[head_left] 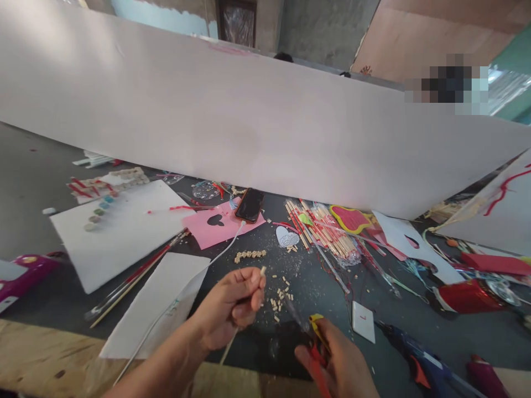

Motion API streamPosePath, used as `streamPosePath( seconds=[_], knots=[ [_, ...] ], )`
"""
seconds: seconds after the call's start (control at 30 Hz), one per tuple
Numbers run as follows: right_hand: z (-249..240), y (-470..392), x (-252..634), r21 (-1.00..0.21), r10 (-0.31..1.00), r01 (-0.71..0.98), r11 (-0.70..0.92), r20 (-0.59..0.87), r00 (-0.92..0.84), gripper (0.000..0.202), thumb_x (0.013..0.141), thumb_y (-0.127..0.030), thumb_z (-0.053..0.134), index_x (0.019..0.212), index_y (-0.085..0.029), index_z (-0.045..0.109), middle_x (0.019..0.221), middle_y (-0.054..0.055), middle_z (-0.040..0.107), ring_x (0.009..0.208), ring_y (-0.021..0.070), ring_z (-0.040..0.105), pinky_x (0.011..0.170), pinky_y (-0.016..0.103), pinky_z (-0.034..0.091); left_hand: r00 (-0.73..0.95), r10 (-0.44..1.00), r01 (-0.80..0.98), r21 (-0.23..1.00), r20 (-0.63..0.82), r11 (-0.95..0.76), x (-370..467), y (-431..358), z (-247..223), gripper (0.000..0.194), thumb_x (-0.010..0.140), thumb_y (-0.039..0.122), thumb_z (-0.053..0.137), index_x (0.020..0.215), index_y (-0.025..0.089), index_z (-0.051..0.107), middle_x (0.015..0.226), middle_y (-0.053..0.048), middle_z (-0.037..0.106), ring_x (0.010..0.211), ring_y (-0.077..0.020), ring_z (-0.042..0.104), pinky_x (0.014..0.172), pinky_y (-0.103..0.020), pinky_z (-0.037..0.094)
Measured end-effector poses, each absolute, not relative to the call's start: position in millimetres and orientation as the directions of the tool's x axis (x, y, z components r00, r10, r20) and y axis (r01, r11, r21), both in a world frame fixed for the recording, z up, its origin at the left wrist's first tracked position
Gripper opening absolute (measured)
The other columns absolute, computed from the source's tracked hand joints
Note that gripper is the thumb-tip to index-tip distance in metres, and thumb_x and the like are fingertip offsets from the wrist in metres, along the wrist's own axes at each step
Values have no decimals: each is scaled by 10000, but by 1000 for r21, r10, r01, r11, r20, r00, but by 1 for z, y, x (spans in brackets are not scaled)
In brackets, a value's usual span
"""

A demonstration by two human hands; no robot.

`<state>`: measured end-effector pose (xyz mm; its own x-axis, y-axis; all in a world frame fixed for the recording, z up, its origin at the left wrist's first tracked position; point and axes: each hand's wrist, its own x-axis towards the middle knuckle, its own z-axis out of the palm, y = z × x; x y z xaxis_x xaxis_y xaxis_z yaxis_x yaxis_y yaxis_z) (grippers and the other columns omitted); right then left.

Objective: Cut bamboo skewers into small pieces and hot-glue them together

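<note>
My left hand pinches a thin bamboo stick, whose cut tip pokes up above the fingers while the rest runs down below the palm. My right hand grips a cutter with red and yellow handles, its dark jaws pointing up-left toward the stick's tip without touching it. Several short cut stick pieces lie scattered on the dark table between and just beyond my hands. A neat row of cut pieces lies farther back.
A big white board stands across the back. On the table lie a phone on pink paper, white sheets, a bundle of sticks in plastic, a blue glue gun, a white card and red craft scraps.
</note>
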<state>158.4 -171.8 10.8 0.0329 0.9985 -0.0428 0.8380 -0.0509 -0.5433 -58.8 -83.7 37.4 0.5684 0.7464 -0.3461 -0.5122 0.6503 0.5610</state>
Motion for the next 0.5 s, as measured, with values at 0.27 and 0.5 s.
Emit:
streamPosePath(
  seconds=[0.27, 0.5],
  knots=[
    [26, -137, 203, -88, 945, 951, -298, -166, 281, 300, 860, -435, 430, 982, -184, 540, 849, 108, 698, 818, 256, 664, 645, 295, 443, 577, 739, -291, 758, -348, 584, -62, -93, 37, 270, 788, 368, 626, 710, 135, 517, 538, -5, 596, 341, -9, 313, 363, -165, 132],
    [31, -80, 212, -38, 958, 968, -248, -156, 240, 315, 854, -368, 494, 1053, -126, 525, 980, 129, 661, 924, 233, 628, 701, 274, 416, 604, 731, -134, 864, -317, 486, -63, -101, 34, 283, 807, 406, 584, 738, 140, 515, 573, -9, 614, 365, -24, 325, 388, -174, 179]
  ],
)
